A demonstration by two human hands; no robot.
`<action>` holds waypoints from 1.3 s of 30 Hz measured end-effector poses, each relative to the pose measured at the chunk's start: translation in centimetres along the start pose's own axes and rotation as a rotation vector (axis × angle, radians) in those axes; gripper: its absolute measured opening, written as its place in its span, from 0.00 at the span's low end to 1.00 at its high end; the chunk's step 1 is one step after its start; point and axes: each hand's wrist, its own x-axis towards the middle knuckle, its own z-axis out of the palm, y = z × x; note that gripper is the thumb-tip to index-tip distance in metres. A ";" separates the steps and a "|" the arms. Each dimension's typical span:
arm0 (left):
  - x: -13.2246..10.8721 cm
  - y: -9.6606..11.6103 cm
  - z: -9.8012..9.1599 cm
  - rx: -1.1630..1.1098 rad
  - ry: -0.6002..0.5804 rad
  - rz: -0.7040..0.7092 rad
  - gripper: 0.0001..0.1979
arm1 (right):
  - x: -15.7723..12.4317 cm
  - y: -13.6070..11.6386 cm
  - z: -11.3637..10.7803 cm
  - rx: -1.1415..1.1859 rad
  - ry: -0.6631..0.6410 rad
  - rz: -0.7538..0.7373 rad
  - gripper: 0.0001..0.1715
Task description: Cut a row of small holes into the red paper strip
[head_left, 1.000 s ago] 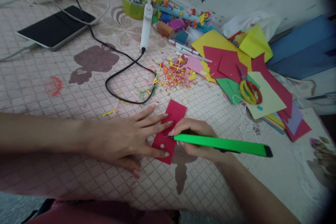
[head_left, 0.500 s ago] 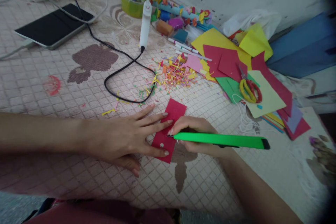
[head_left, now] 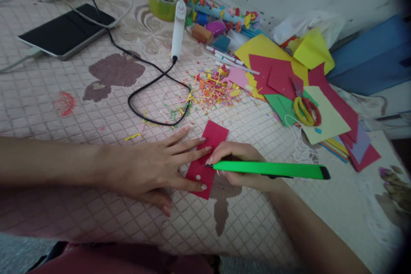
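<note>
A red paper strip (head_left: 215, 133) lies slanted on the patterned tablecloth, with a small pale round spot near its lower end. My left hand (head_left: 154, 165) rests flat with fingers spread, several fingertips pressing on the strip. In my right hand (head_left: 242, 154) is a green utility knife (head_left: 272, 169) with a black end, gripped close to its tip. That thin dark tip touches the strip near its middle, between my left fingers. My right fingertips rest at the strip's right edge. Under the knife body, part of the right hand is hidden.
Paper scraps (head_left: 218, 87) are heaped beyond the strip. Yellow-and-red scissors (head_left: 306, 111) lie on coloured sheets (head_left: 279, 75) at right, near white string (head_left: 300, 147). A white corded tool (head_left: 178, 30), its black cable (head_left: 131, 98) and a tablet (head_left: 67, 30) occupy the far left side.
</note>
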 end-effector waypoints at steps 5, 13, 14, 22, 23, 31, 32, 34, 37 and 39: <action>0.0 0.0 0.1 -0.001 -0.020 -0.009 0.35 | 0.0 -0.2 0.0 -0.002 -0.010 -0.001 0.13; 0.1 0.1 -0.2 0.012 0.015 0.017 0.34 | 0.0 -0.1 -0.5 -0.020 -0.083 -0.029 0.14; 0.1 0.1 -0.2 0.019 0.014 0.018 0.34 | 0.0 -0.1 -0.5 -0.016 -0.086 -0.034 0.16; -0.1 0.2 -0.2 0.072 0.014 0.012 0.35 | 0.0 0.0 -0.6 0.017 -0.101 -0.049 0.20; -0.1 0.2 -0.2 0.082 0.014 0.016 0.35 | 0.0 0.1 -0.6 0.019 -0.094 -0.051 0.19; 0.2 -0.9 -1.2 0.148 -0.060 0.076 0.32 | 0.1 -0.2 -0.3 -0.010 -0.063 -0.068 0.14; 0.3 -1.0 -1.3 0.146 -0.070 0.076 0.33 | 0.1 -0.2 -0.4 -0.001 -0.067 -0.071 0.16; 0.3 -1.0 -1.4 0.139 -0.086 0.072 0.32 | 0.1 -0.2 -0.4 0.002 -0.068 -0.074 0.17; 0.4 -0.9 -1.5 0.131 -0.089 0.064 0.31 | 0.1 -0.1 -0.5 -0.004 -0.067 -0.072 0.16; 0.4 -0.8 -1.4 0.127 -0.079 0.057 0.31 | 0.0 0.0 -0.5 -0.005 -0.067 -0.064 0.16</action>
